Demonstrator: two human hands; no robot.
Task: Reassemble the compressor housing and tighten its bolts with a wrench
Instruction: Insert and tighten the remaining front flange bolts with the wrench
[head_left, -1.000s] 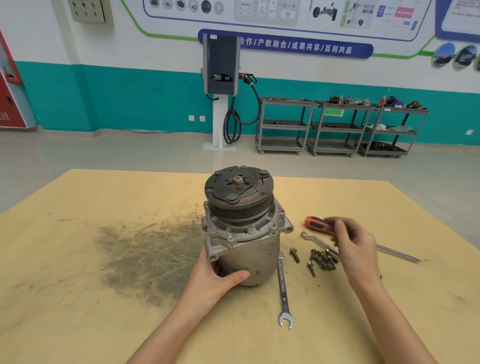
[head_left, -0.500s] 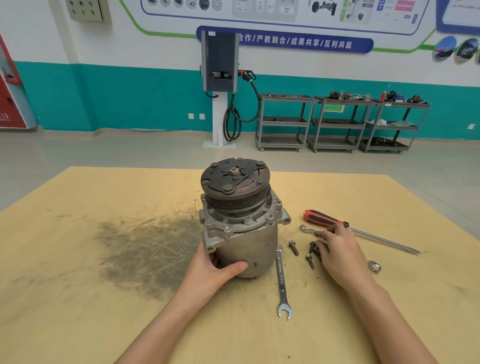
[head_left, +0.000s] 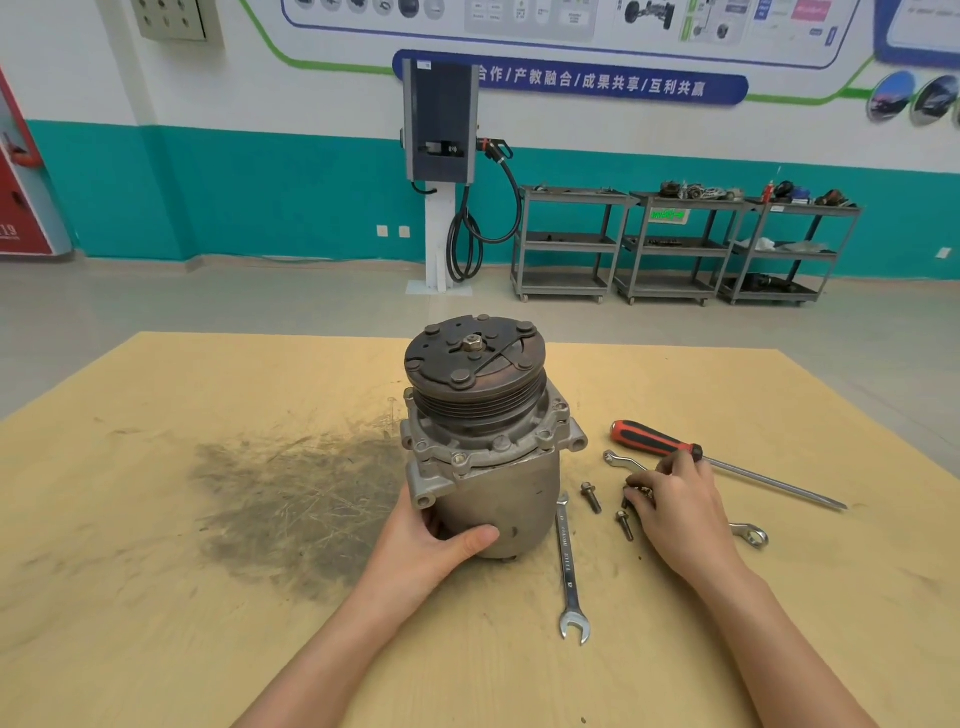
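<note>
Head view shows the yellow counter (head_left: 156, 519) with the compressor (head_left: 483, 441) upright near its middle. The left hand (head_left: 431, 545) grips the lower body, thumb in front. A wrench (head_left: 569, 566) lies just right of the compressor. The right hand (head_left: 675, 509) has curled fingers on a pile of bolts (head_left: 631, 493); what exactly they pinch I cannot tell.

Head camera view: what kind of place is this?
Probably an automotive training workshop: a wall-mounted charging unit with cable, wheeled metal parts carts, and illustrated car-system wall posters behind a workbench.
</note>
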